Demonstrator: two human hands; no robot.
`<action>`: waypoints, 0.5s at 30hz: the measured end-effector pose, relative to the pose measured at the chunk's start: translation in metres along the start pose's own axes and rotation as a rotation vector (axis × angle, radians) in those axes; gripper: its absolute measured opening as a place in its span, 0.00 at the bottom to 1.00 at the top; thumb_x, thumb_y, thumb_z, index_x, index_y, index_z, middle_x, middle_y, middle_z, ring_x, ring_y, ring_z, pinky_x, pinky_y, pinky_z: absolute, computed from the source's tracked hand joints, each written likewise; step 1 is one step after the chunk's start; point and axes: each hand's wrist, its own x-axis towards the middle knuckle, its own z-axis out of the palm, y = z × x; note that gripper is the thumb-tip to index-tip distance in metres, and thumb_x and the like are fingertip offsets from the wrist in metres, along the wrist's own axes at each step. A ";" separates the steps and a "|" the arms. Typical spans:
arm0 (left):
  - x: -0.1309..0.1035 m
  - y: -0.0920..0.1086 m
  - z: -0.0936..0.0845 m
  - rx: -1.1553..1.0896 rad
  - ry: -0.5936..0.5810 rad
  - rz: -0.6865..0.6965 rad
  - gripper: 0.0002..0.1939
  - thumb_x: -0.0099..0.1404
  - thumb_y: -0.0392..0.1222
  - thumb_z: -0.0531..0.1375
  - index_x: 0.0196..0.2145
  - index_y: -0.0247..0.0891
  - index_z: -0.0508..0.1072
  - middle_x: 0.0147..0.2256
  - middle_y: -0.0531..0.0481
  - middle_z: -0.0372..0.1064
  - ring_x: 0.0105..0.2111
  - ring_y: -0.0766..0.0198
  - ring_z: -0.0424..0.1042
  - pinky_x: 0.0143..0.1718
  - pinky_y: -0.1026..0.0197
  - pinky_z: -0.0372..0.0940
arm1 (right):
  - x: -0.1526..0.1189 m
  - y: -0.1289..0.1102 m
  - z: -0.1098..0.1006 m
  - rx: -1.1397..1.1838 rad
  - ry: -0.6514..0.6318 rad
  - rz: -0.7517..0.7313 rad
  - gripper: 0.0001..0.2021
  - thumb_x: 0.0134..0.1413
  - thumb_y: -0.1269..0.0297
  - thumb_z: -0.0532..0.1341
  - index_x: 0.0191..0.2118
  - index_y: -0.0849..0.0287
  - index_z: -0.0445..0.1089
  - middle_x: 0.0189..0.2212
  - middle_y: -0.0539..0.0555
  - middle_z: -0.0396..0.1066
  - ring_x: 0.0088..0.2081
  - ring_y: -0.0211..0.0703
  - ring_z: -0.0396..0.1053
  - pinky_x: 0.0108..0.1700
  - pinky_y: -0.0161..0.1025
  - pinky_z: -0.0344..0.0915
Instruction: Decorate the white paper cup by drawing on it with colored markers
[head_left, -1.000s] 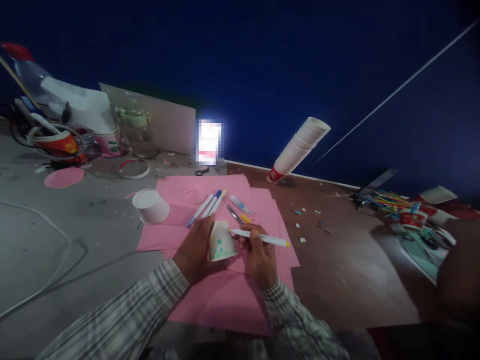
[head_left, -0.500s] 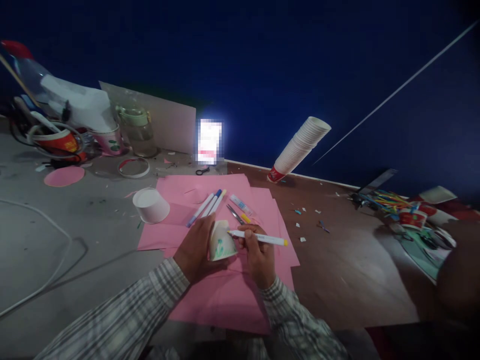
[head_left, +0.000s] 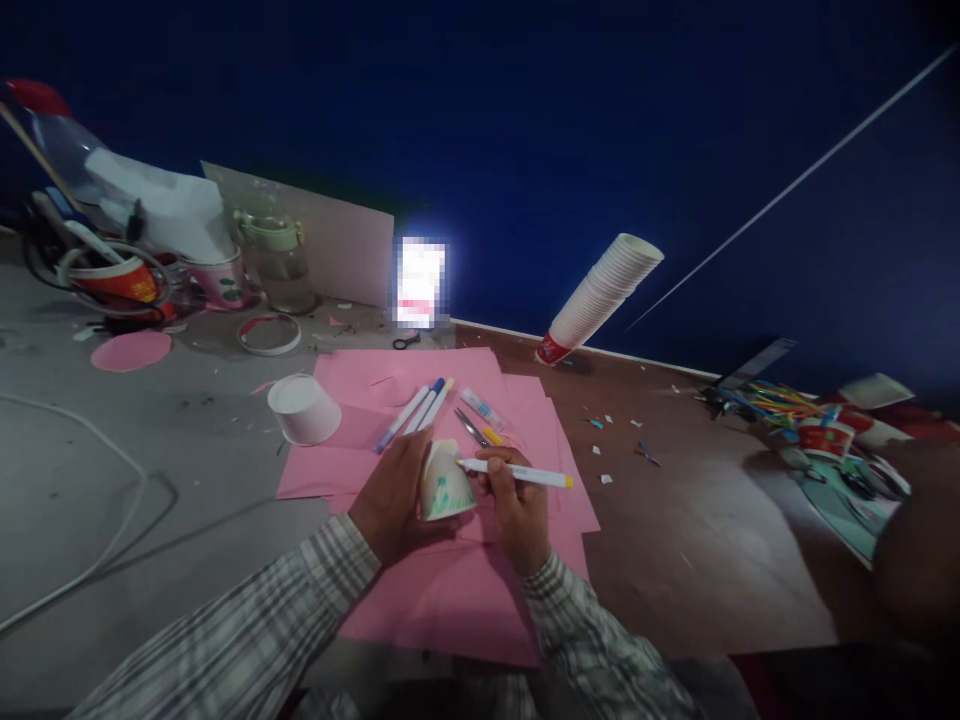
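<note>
My left hand [head_left: 394,497] is wrapped around a white paper cup [head_left: 448,487] with green plant shapes drawn on its side. In my right hand [head_left: 516,507] is a white marker with a yellow end [head_left: 529,473], its tip at the cup's wall near the upper right. Whether the tip touches the cup I cannot tell. Beneath both hands lie overlapping sheets of pink paper [head_left: 450,610]. Just beyond the cup are several capped markers [head_left: 414,412], a pair of scissors [head_left: 471,427], a yellow cap [head_left: 493,436] and a small clear packet [head_left: 482,408].
An upside-down white cup [head_left: 304,410] stands left of the markers. A tall cup stack [head_left: 600,298] leans against the blue wall. At the back left are a green-lidded jar [head_left: 276,265] and tool-filled cups [head_left: 120,285]. Colourful strips [head_left: 772,402] lie at right; a white cable [head_left: 112,450] curves at left.
The cup has tilted or turned very slightly in my left hand, showing a little more of the green drawing. The marker stays at nearly the same spot; the whole view shifts slightly.
</note>
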 end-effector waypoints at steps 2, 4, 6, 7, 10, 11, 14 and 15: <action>-0.001 -0.001 0.001 0.007 -0.006 -0.003 0.56 0.61 0.68 0.69 0.72 0.35 0.50 0.55 0.33 0.70 0.53 0.39 0.74 0.54 0.37 0.73 | 0.000 0.001 -0.001 -0.024 -0.001 -0.029 0.22 0.66 0.42 0.62 0.40 0.59 0.78 0.24 0.51 0.74 0.24 0.40 0.71 0.25 0.36 0.68; -0.002 -0.002 0.002 0.019 -0.007 -0.018 0.56 0.61 0.68 0.69 0.72 0.35 0.49 0.56 0.33 0.69 0.54 0.38 0.73 0.56 0.36 0.72 | 0.000 0.002 -0.001 -0.039 0.007 -0.050 0.21 0.67 0.43 0.62 0.40 0.59 0.79 0.23 0.51 0.73 0.24 0.41 0.70 0.25 0.36 0.68; -0.003 -0.001 0.003 0.016 -0.006 -0.027 0.57 0.60 0.68 0.70 0.72 0.36 0.49 0.56 0.33 0.69 0.55 0.37 0.73 0.56 0.35 0.71 | 0.000 0.002 -0.002 -0.045 0.009 -0.056 0.21 0.67 0.44 0.62 0.40 0.59 0.78 0.23 0.51 0.73 0.24 0.41 0.70 0.25 0.36 0.67; -0.002 -0.001 0.003 0.012 -0.004 -0.025 0.57 0.60 0.68 0.70 0.72 0.35 0.50 0.56 0.33 0.69 0.54 0.38 0.73 0.56 0.35 0.71 | 0.000 0.002 -0.001 -0.047 0.010 -0.058 0.21 0.68 0.44 0.62 0.41 0.59 0.78 0.23 0.51 0.73 0.24 0.41 0.70 0.25 0.36 0.67; -0.002 -0.001 0.002 0.011 -0.018 -0.021 0.56 0.60 0.67 0.70 0.72 0.35 0.51 0.55 0.33 0.70 0.53 0.38 0.74 0.56 0.36 0.72 | 0.000 0.001 0.000 -0.064 0.010 -0.072 0.20 0.68 0.45 0.61 0.40 0.59 0.78 0.24 0.51 0.73 0.24 0.40 0.70 0.26 0.36 0.68; -0.002 -0.001 0.002 0.015 -0.022 -0.020 0.56 0.60 0.67 0.70 0.72 0.34 0.51 0.56 0.32 0.70 0.53 0.38 0.74 0.56 0.36 0.72 | 0.000 0.000 0.000 -0.070 0.016 -0.078 0.20 0.68 0.45 0.61 0.40 0.59 0.78 0.24 0.50 0.72 0.24 0.40 0.70 0.26 0.36 0.68; -0.003 -0.003 0.002 0.016 -0.017 -0.002 0.58 0.60 0.68 0.70 0.73 0.33 0.49 0.57 0.31 0.69 0.54 0.36 0.73 0.56 0.35 0.71 | 0.001 -0.003 0.001 -0.086 0.028 -0.096 0.20 0.67 0.46 0.61 0.38 0.59 0.78 0.23 0.50 0.71 0.24 0.40 0.69 0.26 0.36 0.67; -0.003 -0.004 0.002 0.013 -0.021 0.004 0.58 0.60 0.68 0.70 0.73 0.33 0.49 0.57 0.30 0.69 0.55 0.36 0.73 0.57 0.34 0.71 | 0.001 -0.003 0.001 -0.093 0.034 -0.104 0.20 0.67 0.46 0.61 0.38 0.59 0.78 0.22 0.49 0.70 0.23 0.40 0.69 0.26 0.36 0.67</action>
